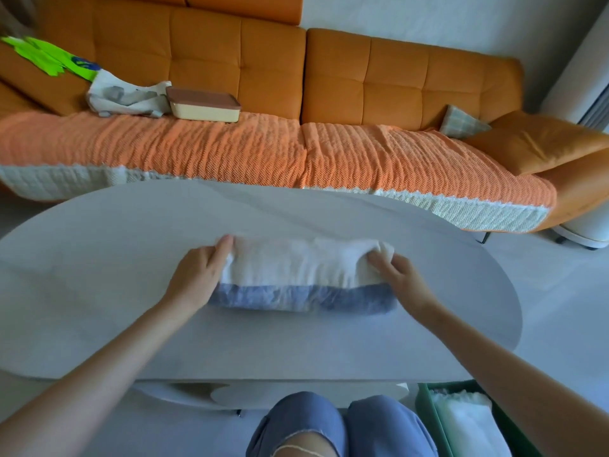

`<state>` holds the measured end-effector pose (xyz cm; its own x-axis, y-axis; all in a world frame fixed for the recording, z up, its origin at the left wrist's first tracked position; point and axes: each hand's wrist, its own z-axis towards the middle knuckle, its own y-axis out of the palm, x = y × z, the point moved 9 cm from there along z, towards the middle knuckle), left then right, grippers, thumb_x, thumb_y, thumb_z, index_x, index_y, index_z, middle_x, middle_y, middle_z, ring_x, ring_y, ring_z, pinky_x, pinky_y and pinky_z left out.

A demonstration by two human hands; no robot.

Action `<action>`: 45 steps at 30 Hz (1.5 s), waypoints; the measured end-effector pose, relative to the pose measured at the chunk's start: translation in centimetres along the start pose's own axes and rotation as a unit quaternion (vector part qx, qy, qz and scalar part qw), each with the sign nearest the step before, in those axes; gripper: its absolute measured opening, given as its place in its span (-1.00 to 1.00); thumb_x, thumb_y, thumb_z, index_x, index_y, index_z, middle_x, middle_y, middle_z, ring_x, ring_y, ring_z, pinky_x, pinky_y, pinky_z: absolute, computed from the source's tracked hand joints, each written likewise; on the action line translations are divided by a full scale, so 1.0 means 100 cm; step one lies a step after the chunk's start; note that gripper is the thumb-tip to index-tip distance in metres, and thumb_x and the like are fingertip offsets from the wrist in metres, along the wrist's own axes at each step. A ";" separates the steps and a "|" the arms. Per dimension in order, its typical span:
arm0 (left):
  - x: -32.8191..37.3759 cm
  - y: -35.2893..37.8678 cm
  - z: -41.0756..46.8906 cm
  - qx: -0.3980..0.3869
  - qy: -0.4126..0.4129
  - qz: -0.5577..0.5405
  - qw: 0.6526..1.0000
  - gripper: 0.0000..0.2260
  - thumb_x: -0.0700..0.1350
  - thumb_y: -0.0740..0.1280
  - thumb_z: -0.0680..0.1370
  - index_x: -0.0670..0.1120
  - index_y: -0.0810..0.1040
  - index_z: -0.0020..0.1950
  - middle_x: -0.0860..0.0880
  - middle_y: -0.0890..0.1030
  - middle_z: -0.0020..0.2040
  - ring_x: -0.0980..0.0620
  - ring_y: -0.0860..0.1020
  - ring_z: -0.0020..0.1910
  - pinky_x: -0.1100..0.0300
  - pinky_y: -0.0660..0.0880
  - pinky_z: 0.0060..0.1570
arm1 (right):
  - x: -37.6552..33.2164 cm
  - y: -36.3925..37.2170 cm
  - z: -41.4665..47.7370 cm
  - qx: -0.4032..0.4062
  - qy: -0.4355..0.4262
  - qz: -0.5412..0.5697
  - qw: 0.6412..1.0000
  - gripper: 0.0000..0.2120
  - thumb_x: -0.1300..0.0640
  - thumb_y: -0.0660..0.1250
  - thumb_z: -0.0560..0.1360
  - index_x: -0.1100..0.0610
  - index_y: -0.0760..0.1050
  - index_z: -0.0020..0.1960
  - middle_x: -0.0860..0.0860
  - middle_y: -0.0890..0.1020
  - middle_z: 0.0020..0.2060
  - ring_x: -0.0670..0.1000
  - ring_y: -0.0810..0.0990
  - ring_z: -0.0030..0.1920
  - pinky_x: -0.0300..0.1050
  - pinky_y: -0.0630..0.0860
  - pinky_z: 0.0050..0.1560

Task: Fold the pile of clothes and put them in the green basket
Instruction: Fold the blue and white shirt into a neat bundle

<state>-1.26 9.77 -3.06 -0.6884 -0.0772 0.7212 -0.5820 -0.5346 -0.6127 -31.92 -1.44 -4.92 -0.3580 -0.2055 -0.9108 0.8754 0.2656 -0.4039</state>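
Observation:
A white cloth with a blue band (301,275) lies folded into a long strip on the grey oval table (131,324). My left hand (201,273) grips its left end, fingers curled over the far white edge. My right hand (397,277) pinches the right end, bunching the white fabric there. The green basket (428,410) stands on the floor at the lower right, beside my knee, with folded white fabric (468,420) inside it.
An orange sofa (362,80) with an orange woven cover runs behind the table. On it sit a cream box with a brown lid (202,105), a crumpled white cloth bag (127,97) and a bright green item (49,57). My knees in blue jeans (329,427) are under the table's near edge.

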 end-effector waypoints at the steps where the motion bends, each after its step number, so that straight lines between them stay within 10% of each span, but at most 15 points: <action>1: -0.013 0.009 0.007 -0.021 -0.071 -0.015 0.997 -0.41 0.20 0.00 0.60 -0.23 0.48 -0.30 -0.21 0.51 -0.36 -0.15 0.51 -0.22 0.03 0.34 -0.18 | 0.007 -0.001 0.007 0.021 0.038 0.000 0.999 -0.46 -0.23 0.22 0.48 0.29 0.52 -0.13 0.04 0.48 -0.28 -0.04 0.45 -0.23 -0.09 0.33 -0.16; 5: -0.039 0.038 0.002 -0.111 -0.206 -0.091 0.968 -0.04 0.58 -0.12 0.27 -0.13 0.52 0.22 -0.18 0.60 0.10 -0.13 0.56 0.06 0.08 0.43 0.06 | 0.043 0.006 0.014 0.058 0.182 -0.080 0.978 -0.47 -0.24 0.06 0.55 0.23 0.50 -0.03 0.15 0.55 -0.12 0.13 0.54 -0.04 -0.06 0.36 -0.02; 9: -0.037 0.047 -0.015 -0.088 -0.151 -0.039 0.984 -0.54 0.17 0.38 0.43 -0.15 0.50 0.12 -0.11 0.60 0.01 -0.11 0.56 0.08 0.19 0.35 -0.08 | 0.044 0.009 -0.003 0.090 0.141 -0.198 0.966 -0.60 -0.13 0.19 0.55 0.22 0.35 0.10 0.17 0.59 -0.03 0.21 0.54 0.07 -0.04 0.35 -0.09; 14: -0.030 0.055 -0.026 -0.078 -0.137 0.215 0.964 -0.64 0.00 0.24 0.57 -0.20 0.34 0.26 -0.31 0.57 0.06 -0.31 0.53 0.05 -0.04 0.43 -0.02 | 0.041 0.018 -0.007 0.081 0.146 -0.348 0.922 -0.53 -0.16 0.10 0.57 0.16 0.24 0.31 0.21 0.55 0.15 0.22 0.51 0.16 0.02 0.34 0.09; 19: 0.030 0.038 -0.021 0.017 0.119 0.202 0.972 -0.54 0.00 0.16 0.54 0.00 0.31 0.46 -0.20 0.31 0.42 -0.25 0.25 0.41 -0.27 0.30 0.22 | 0.001 0.008 -0.014 0.143 -0.017 -0.351 0.925 -0.34 -0.28 0.00 0.55 -0.12 -0.19 0.52 -0.06 -0.12 0.53 0.06 -0.15 0.52 0.04 -0.22 0.46; 21: 0.033 0.060 -0.028 -0.087 0.137 0.202 0.966 -0.51 0.15 -0.10 0.54 0.16 0.22 0.46 -0.02 0.13 0.53 -0.12 0.04 0.51 -0.32 0.12 0.31 | 0.003 0.028 -0.019 0.060 -0.056 -0.381 0.921 -0.34 -0.41 -0.30 0.46 -0.19 -0.19 0.50 -0.13 -0.28 0.49 0.00 -0.36 0.49 0.02 -0.31 0.46; 24: 0.009 0.095 -0.050 -0.175 0.148 0.263 0.937 -0.47 0.24 -0.20 0.56 0.15 0.34 0.41 -0.03 0.34 0.44 -0.18 0.27 0.43 -0.46 0.32 0.04 | 0.040 0.063 -0.032 -0.093 -0.013 -0.419 0.903 -0.11 -0.45 -0.63 0.26 -0.16 -0.21 0.51 -0.14 -0.32 0.48 0.07 -0.35 0.48 0.18 -0.12 0.47; 29: -0.019 0.040 -0.029 0.029 -0.008 0.053 0.998 -0.81 -0.06 0.30 0.45 -0.10 0.68 -0.13 -0.20 0.64 -0.10 -0.28 0.55 0.04 -0.17 0.42 0.11 | 0.046 0.024 -0.028 0.025 0.153 -0.222 0.963 -0.56 -0.09 0.12 0.59 -0.15 0.19 0.46 0.15 -0.06 0.52 0.14 -0.09 0.52 -0.08 -0.07 0.45; 34: -0.049 0.057 -0.025 -0.094 -0.192 -0.104 0.971 -0.91 -0.25 0.40 0.45 -0.12 0.54 -0.09 -0.10 0.56 -0.06 -0.06 0.48 -0.06 0.19 0.35 -0.18 | 0.050 0.016 -0.030 -0.004 0.196 -0.266 0.944 -0.53 -0.05 0.26 0.51 -0.09 0.27 0.39 0.15 0.47 0.21 0.19 0.36 0.29 -0.04 0.22 0.33; 40: -0.012 0.069 -0.031 -0.118 -0.096 -0.107 0.983 -0.74 -0.45 0.36 0.36 -0.10 0.53 -0.14 -0.10 0.58 -0.14 -0.05 0.51 -0.10 0.16 0.37 -0.12 | 0.047 0.000 -0.064 0.028 0.229 -0.009 0.973 -0.58 0.31 0.44 0.37 0.05 0.37 0.12 0.11 0.56 -0.31 0.06 0.49 -0.22 -0.08 0.49 -0.11; 45: 0.038 0.111 -0.043 -0.157 -0.038 -0.106 0.981 -0.70 -0.44 0.37 0.34 -0.04 0.56 -0.18 -0.08 0.62 -0.16 -0.05 0.54 -0.15 0.19 0.40 -0.12 | 0.053 -0.059 -0.107 0.103 0.235 -0.011 0.967 -0.60 0.34 0.40 0.38 0.05 0.42 0.14 0.02 0.44 -0.38 -0.04 0.46 -0.33 -0.36 0.45 -0.29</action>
<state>-12.13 7.17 -8.51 -0.5108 -0.0607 0.8576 -0.8210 -0.2614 -0.5075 -42.42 5.98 -8.29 -0.4436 0.2535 -0.8596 0.8943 0.0631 -0.4429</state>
